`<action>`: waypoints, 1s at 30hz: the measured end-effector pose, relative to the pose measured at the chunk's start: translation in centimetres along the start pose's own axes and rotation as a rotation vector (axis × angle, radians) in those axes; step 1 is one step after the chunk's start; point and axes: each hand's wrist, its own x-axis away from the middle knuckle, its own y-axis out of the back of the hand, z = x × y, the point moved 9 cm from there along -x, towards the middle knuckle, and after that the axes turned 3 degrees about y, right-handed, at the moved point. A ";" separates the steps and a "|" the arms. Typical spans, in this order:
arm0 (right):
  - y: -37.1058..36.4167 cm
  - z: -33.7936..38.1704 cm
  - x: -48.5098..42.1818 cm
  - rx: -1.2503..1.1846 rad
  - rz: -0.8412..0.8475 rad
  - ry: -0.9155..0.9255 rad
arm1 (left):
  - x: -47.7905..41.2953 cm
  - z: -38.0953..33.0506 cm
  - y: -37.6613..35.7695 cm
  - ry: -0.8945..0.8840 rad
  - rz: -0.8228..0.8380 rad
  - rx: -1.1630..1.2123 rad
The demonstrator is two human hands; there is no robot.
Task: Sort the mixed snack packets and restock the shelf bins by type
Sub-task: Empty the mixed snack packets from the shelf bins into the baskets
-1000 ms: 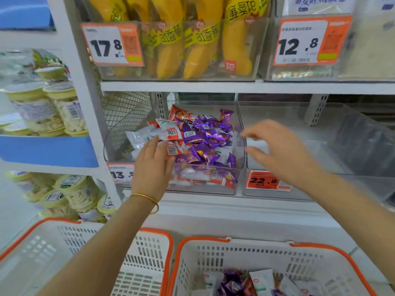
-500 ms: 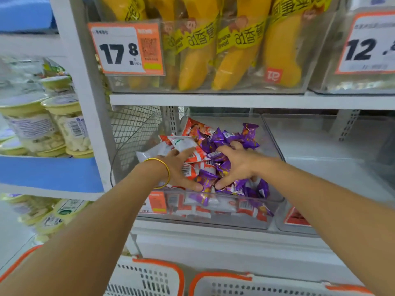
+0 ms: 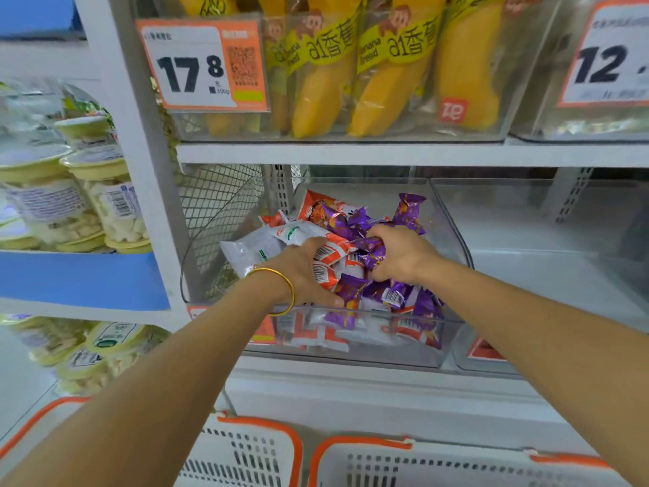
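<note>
Both hands reach into the mixed clear bin [image 3: 368,351] on the shelf: the left hand [image 3: 302,272] grips orange-and-white packets [image 3: 328,256], the right hand [image 3: 400,254] clenches purple packets [image 3: 373,250]. The empty bin [image 3: 526,275] sits just beside, rightward, nearer the right hand.

In the pile, shiny purple foil packets [image 3: 407,212] and white-and-orange barcoded packets [image 3: 328,272] were mixed; yellow banana-bread packs [image 3: 316,100] were seen farther, orange-rimmed white slotted baskets [image 3: 242,451] nearest.
</note>
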 end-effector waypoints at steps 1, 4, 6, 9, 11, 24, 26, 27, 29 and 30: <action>0.7 0.0 0.1 -0.031 -0.031 0.006 | 0.1 0.2 0.3 0.004 -0.030 0.014; 3.5 -0.1 0.6 -0.144 -0.152 0.018 | 0.3 0.4 1.0 -0.009 -0.129 0.063; 5.6 0.1 1.4 -0.235 -0.254 0.030 | 0.6 0.3 1.3 -0.025 -0.181 0.092; 8.4 1.1 3.2 -0.250 -0.418 0.098 | 1.2 -0.1 3.2 -0.036 -0.316 0.184; 9.5 1.7 5.0 -0.240 -0.494 0.136 | 1.9 -0.6 5.2 -0.038 -0.401 0.249; 10.6 2.7 18.9 -0.459 -0.814 0.295 | 17.7 -6.9 6.2 -0.257 -0.363 0.610; 11.3 2.3 22.6 -0.462 -0.883 0.311 | 19.7 -6.9 4.4 -0.241 -0.336 0.653; 11.3 1.8 24.5 -0.464 -0.892 0.308 | 20.4 -6.8 3.2 -0.217 -0.308 0.661; 10.0 0.4 27.6 -0.457 -0.846 0.296 | 21.2 -6.1 -0.4 -0.134 -0.191 0.652; 8.7 -0.3 28.7 -0.445 -0.792 0.281 | 21.2 -5.6 -2.7 -0.081 -0.107 0.645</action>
